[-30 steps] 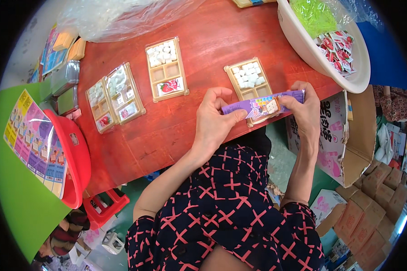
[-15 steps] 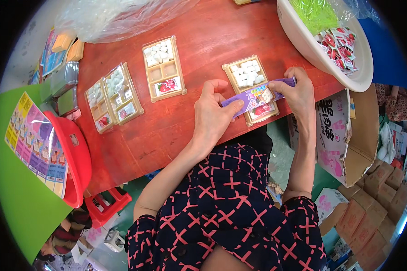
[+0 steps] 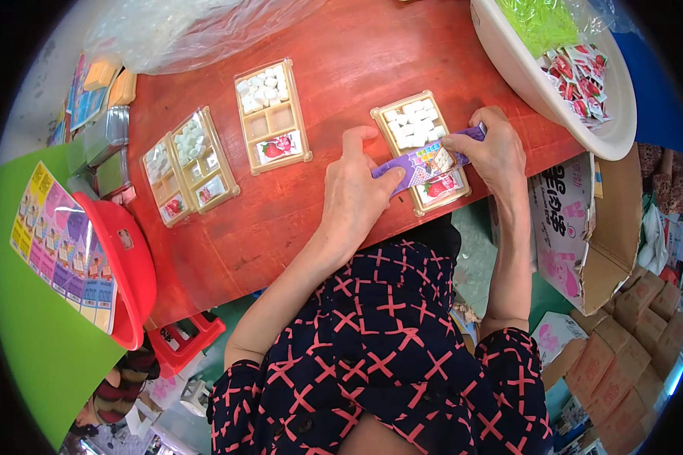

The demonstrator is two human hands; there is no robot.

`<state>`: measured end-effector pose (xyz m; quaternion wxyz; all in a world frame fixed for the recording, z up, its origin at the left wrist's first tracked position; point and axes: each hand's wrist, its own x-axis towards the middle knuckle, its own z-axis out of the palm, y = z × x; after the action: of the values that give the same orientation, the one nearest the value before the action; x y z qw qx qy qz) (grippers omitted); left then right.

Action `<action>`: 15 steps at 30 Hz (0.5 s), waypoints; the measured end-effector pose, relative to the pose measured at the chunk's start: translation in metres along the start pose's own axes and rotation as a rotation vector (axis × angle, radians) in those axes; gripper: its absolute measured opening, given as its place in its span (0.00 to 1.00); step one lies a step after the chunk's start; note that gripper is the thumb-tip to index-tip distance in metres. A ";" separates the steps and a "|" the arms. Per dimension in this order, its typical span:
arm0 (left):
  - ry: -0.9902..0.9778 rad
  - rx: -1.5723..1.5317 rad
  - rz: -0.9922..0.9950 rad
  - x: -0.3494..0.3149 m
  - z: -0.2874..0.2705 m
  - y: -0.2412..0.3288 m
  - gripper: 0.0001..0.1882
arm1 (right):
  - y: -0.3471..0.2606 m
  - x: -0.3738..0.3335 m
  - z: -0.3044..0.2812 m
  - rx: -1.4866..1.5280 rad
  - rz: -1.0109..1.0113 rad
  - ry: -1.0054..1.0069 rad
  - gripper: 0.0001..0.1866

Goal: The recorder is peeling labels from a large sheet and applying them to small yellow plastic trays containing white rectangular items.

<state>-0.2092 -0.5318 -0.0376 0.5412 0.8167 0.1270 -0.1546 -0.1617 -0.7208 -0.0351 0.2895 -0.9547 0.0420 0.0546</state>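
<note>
Near the table's front edge lies a gold-coloured compartment tray (image 3: 402, 101) with white marshmallow-like pieces (image 3: 413, 127) in its far part and a strawberry-printed sachet (image 3: 442, 186) in its near part. Across its middle runs a purple printed paper strip (image 3: 416, 168), slanting up to the right. My left hand (image 3: 349, 193) pinches the strip's left end between thumb and fingers, its index finger raised. At the other end my right hand (image 3: 499, 158) grips the strip, thumb on top. What lies under the strip is hidden, and so are some fingertips.
A third filled tray (image 3: 257, 123) lies left of centre, with two adjoining trays (image 3: 206, 163) farther left. A red basin (image 3: 133, 262) with printed sheets stands at the left edge. At the right, a white basin (image 3: 613, 136) holds sachets and green pieces. Clear plastic (image 3: 167, 34) covers the far left.
My right hand and the strip's right end have shifted slightly left and up. Both hands keep their hold, and the strip still lies across the tray.
</note>
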 end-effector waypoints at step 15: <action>-0.201 0.336 0.111 -0.022 0.000 -0.017 0.29 | 0.017 -0.107 0.023 0.286 0.294 0.149 0.18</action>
<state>-0.2362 -0.5264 -0.0433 0.4152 0.8817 -0.0005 -0.2243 -0.2713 -0.7175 -0.0496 0.4069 -0.8889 0.2095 0.0187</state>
